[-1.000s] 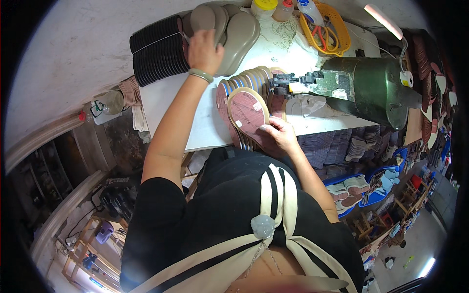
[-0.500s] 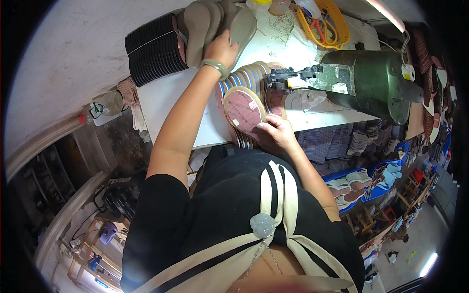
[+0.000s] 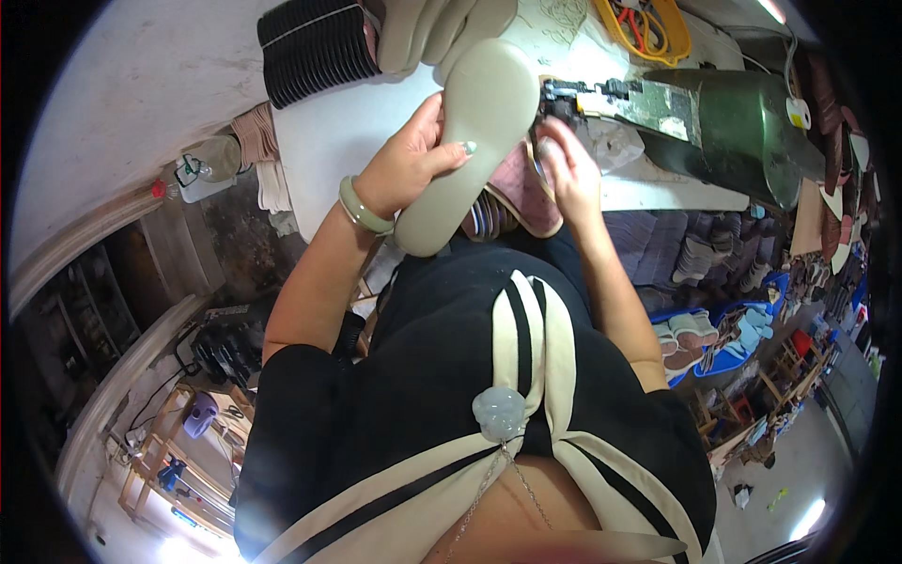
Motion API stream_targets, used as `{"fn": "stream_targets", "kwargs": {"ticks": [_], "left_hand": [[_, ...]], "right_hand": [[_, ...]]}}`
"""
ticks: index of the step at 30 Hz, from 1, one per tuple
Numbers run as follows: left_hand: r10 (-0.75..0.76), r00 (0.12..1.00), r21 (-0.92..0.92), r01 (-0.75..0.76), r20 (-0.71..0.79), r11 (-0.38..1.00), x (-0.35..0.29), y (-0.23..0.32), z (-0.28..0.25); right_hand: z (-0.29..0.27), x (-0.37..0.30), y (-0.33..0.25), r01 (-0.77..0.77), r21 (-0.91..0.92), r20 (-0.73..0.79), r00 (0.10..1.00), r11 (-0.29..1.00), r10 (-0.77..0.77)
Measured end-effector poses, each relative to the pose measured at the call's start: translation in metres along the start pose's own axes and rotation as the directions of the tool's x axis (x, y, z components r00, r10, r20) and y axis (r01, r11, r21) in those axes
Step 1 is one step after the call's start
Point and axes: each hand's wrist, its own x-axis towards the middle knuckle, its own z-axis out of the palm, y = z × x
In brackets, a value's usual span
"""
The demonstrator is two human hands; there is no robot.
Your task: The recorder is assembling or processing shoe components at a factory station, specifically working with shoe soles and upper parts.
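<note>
My left hand (image 3: 409, 160) is closed on a smooth grey-beige shoe sole (image 3: 484, 122), its thumb lying across the narrow waist. The sole is raised over the white table, wide end away from me. Beside it my right hand (image 3: 571, 174) is bent at the right edge of a pink insole (image 3: 526, 193); motion smears its fingers, so their grip cannot be made out. The sole hides much of this insole and of the stack of striped-edged insoles (image 3: 489, 221) below.
Behind the hands are more grey-beige soles (image 3: 404, 38) and a tied row of black soles (image 3: 315, 52). A green machine (image 3: 742, 132) reaches in from the right. At the back sits a yellow basket (image 3: 684, 39) with scissors. The white table (image 3: 324, 160) ends close to my body.
My left hand has lifted a grey-beige sole off the back pile and brought it toward me, over the insoles. My right hand has moved up and right from the insole's near end.
</note>
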Motion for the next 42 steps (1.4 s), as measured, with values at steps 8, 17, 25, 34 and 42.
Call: {"fn": "stream_targets", "kwargs": {"ticks": [8, 17, 25, 34, 42], "left_hand": [[-0.058, 0.996, 0.152, 0.047, 0.068, 0.987, -0.031, -0.035, 0.041], [-0.131, 0.977, 0.132, 0.109, 0.169, 0.985, -0.039, -0.027, 0.057], [-0.177, 0.956, 0.313, 0.098, 0.233, 0.945, -0.042, -0.031, 0.058], [-0.283, 0.918, 0.467, 0.129, 0.277, 0.875, -0.037, -0.034, 0.064], [-0.247, 0.914, 0.149, 0.209, 0.321, 0.966, -0.027, -0.031, 0.019]], "right_hand": [[-0.001, 0.018, -0.081, -0.063, 0.072, 0.217, 0.975, 0.995, 0.046], [-0.024, -0.002, -0.056, -0.226, 0.531, 0.212, 0.969, 0.817, 0.130], [-0.043, -0.013, -0.065, -0.222, 0.209, 0.431, 0.895, 0.952, 0.115], [-0.034, -0.029, -0.045, -0.323, 0.209, 0.231, 0.933, 0.923, 0.274], [-0.063, -0.041, -0.055, -0.314, 0.471, 0.408, 0.906, 0.824, 0.112]]}}
